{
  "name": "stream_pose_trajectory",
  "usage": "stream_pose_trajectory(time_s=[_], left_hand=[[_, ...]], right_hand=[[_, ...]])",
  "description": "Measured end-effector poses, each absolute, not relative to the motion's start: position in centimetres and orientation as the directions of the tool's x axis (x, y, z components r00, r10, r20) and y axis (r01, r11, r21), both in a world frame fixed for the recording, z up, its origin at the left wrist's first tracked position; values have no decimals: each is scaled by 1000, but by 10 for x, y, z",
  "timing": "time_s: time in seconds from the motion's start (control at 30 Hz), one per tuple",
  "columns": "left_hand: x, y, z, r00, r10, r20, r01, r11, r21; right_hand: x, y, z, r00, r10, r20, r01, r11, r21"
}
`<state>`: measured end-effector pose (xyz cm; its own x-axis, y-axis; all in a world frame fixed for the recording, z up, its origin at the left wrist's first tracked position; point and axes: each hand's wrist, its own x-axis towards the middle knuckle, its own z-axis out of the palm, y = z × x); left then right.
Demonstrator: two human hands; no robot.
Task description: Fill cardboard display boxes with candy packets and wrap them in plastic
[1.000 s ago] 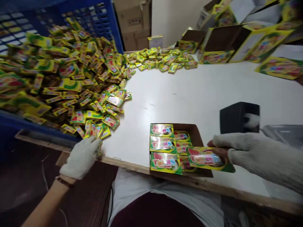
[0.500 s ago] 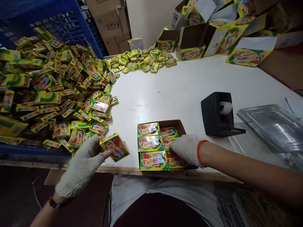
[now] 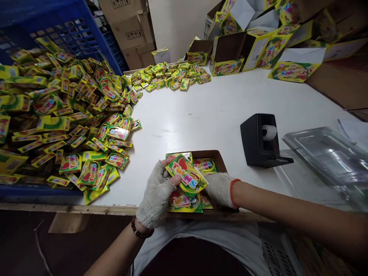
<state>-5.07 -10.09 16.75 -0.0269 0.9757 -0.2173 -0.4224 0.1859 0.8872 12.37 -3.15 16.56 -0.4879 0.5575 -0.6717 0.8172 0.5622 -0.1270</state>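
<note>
My left hand (image 3: 155, 195), in a grey-white knit glove with bare fingertips, is closed on a small yellow-green TWINS candy box (image 3: 188, 174). It tilts this box over an open display carton (image 3: 220, 163) at the table's front edge. Several similar candy boxes (image 3: 184, 204) lie face up inside the carton in two columns. My right hand (image 3: 220, 188), gloved too, reaches over the carton's right side. Its fingertips are hidden behind the tilted box, so their grip does not show.
A blue crate (image 3: 83, 36) at left spills a heap of candy boxes (image 3: 71, 115) onto the white table (image 3: 184, 119). More loose boxes (image 3: 172, 74) lie at the back. A black tape dispenser (image 3: 255, 142) and clear plastic lids (image 3: 322, 153) are at right, open cartons (image 3: 227, 57) behind.
My left hand has moved right with the candy box, from beside the heap to over the carton. My right hand stays at the carton's right side. The whole view has shifted slightly.
</note>
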Motion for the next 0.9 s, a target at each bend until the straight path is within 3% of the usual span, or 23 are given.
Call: stream_pose_trajectory(time_s=[0.1, 0.23, 0.33, 0.4, 0.47, 0.53, 0.6, 0.7, 0.77, 0.83, 0.9], left_hand=[[-54, -95, 170, -87, 986, -139, -409, 92, 908], [-45, -91, 177, -175, 984, -43, -330, -17, 944], [-35, -94, 181, -128, 991, 34, -251, -65, 966], [-33, -98, 179, -97, 990, 100, -137, -112, 984], [-40, -102, 172, -101, 975, 198, 89, -189, 978], [-54, -106, 162, -107, 943, 316, 361, -259, 896], [-76, -108, 149, -105, 908, 406, 572, -279, 771], [-123, -113, 133, -165, 868, 468, 800, -160, 579], [-162, -119, 128, -266, 850, 455, 900, 49, 433], [-199, -126, 124, -395, 845, 362, 914, 319, 252], [-228, -131, 120, -493, 840, 224, 868, 491, 69]], right_hand=[[133, -24, 196, -487, 580, -653, 846, 499, -188], [147, -24, 241, -583, 738, -341, 738, 306, -601], [151, -29, 259, -564, 792, -233, 643, 244, -726], [153, -28, 262, -544, 801, -251, 721, 292, -628], [154, -21, 261, -503, 803, -320, 843, 375, -385], [150, -11, 253, -428, 789, -440, 897, 431, -99], [141, -2, 241, -369, 752, -546, 875, 478, 68], [124, 5, 217, -351, 704, -618, 853, 512, 99], [120, 7, 199, -341, 707, -619, 877, 477, 61], [123, 9, 179, -317, 726, -610, 918, 396, -6], [130, 12, 155, -425, 699, -575, 898, 405, -173]])
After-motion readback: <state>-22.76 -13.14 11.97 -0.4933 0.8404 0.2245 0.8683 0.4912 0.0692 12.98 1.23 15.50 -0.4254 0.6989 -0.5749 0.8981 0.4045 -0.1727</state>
